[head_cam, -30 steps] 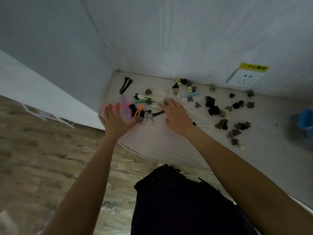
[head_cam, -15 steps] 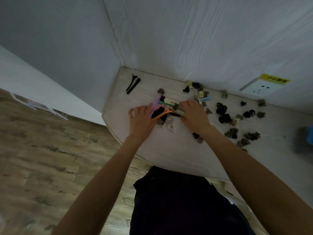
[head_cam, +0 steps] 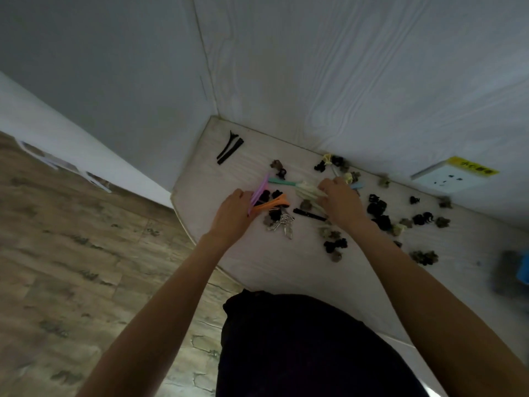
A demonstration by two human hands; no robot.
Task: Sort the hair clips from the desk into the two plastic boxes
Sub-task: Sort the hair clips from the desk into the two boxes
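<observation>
Many hair clips lie scattered on the white desk point(head_cam: 286, 262). My left hand point(head_cam: 233, 213) grips a long purple clip point(head_cam: 260, 190) and a long orange clip point(head_cam: 270, 204). My right hand point(head_cam: 339, 200) curls its fingers round pale cream long clips point(head_cam: 307, 190). A teal long clip point(head_cam: 282, 181), a black bar clip point(head_cam: 309, 214) and silver clips point(head_cam: 283, 223) lie between the hands. Small black claw clips point(head_cam: 376, 209) and brownish ones point(head_cam: 425, 257) spread to the right. No clear plastic box is plainly visible.
Two long black clips point(head_cam: 229, 150) lie near the desk's back left corner. A wall socket point(head_cam: 446, 177) with a yellow label sits on the back wall. A blue object point(head_cam: 522, 270) shows at the right edge. The desk's rounded front edge borders wooden floor at left.
Both hands moved inward onto the pile of long clips. The left hand, open a second ago, now grips the purple and orange clips; the right hand has closed on the cream clips.
</observation>
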